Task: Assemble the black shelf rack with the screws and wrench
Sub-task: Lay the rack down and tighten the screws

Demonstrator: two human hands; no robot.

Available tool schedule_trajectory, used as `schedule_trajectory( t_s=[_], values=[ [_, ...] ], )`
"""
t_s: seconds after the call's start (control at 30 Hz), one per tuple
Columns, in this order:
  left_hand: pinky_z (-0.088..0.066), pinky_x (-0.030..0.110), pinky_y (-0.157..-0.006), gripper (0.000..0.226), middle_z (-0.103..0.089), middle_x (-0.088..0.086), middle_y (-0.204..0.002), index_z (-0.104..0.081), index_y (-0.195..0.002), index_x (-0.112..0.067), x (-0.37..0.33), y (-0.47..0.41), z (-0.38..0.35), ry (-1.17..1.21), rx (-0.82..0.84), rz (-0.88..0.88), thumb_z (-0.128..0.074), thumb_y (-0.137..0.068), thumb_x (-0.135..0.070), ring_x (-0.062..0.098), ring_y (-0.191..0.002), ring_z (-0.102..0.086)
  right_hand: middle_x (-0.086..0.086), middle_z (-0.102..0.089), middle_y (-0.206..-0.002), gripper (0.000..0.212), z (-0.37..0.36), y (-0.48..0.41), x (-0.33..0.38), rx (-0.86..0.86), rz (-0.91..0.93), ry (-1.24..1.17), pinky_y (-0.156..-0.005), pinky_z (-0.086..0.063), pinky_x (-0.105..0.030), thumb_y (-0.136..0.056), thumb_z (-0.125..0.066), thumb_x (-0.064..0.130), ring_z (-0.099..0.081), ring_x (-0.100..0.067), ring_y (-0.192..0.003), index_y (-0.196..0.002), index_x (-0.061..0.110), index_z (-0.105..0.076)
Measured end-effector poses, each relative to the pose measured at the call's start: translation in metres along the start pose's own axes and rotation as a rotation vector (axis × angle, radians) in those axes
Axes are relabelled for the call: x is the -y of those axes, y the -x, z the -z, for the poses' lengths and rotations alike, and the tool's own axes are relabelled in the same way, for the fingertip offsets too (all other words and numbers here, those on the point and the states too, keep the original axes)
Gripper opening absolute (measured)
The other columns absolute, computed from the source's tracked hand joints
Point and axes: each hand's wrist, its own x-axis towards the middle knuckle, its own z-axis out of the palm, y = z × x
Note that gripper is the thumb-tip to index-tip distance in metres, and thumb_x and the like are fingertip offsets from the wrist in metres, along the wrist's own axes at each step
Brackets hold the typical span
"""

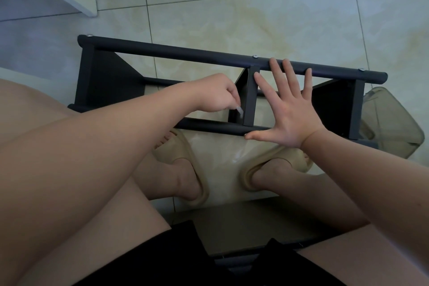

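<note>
1. Black tubular shelf rack (185,53) lies on pale tiled floor (255,7)
2. Left hand (213,95) pinches a small silvery piece (240,111); right hand (290,109) splayed on the rails, gripping nothing
3. A loose pinch could drop it through the frame

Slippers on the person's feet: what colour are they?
Beige slippers, seen best in the head view.
</note>
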Motion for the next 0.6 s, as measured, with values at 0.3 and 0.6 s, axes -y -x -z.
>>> schedule_trajectory(
  t_s=[0.3, 0.6],
  values=[
    [-0.049, 0.028, -0.071, 0.007, -0.073, 0.0, -0.09, -0.064, -0.086, -0.021, -0.0003, -0.0059, -0.0089, 0.418, -0.103, 0.167, -0.065, -0.094, -0.02, 0.013, -0.076, -0.07, -0.013, 0.003, -0.17, 0.126, -0.0017, 0.0, -0.0006, -0.008, 0.004, 0.004, -0.117, 0.007, -0.073, -0.067, -0.035, 0.101, 0.008, -0.037, -0.156, -0.164, 0.024, -0.011],
    [-0.053, 0.03, -0.076, 0.004, -0.075, -0.001, -0.088, -0.065, -0.094, -0.021, -0.0008, -0.0037, -0.0083, 0.502, -0.221, 0.247, -0.063, -0.095, -0.025, 0.014, -0.076, -0.071, -0.013, 0.003, -0.17, 0.125, -0.0019, -0.0005, -0.0013, -0.018, 0.008, -0.003, -0.117, 0.009, -0.072, -0.068, -0.032, 0.101, 0.008, -0.038, -0.156, -0.163, 0.025, -0.01]
  ],
)
